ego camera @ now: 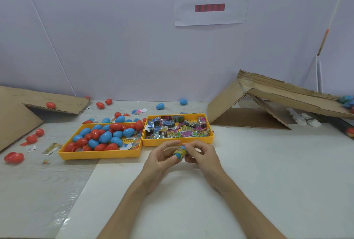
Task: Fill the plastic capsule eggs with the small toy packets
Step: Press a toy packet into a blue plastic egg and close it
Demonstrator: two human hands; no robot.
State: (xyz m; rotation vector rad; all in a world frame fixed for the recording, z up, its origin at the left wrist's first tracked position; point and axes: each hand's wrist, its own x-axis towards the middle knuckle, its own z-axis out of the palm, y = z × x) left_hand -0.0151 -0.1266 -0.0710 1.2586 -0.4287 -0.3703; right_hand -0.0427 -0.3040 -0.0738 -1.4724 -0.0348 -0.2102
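Our left hand (159, 159) pinches a blue egg (178, 156) between thumb and fingers. Our right hand (203, 154) curls its fingers on the yellow packet (181, 150) that sticks out of the egg's top. Both hands are just in front of the packet tray (178, 142), above the white table (268, 162). Left of the packet tray, beside it, stands the egg tray (99, 154) with red and blue eggs. Right of the packet tray is a cardboard ramp (268, 93).
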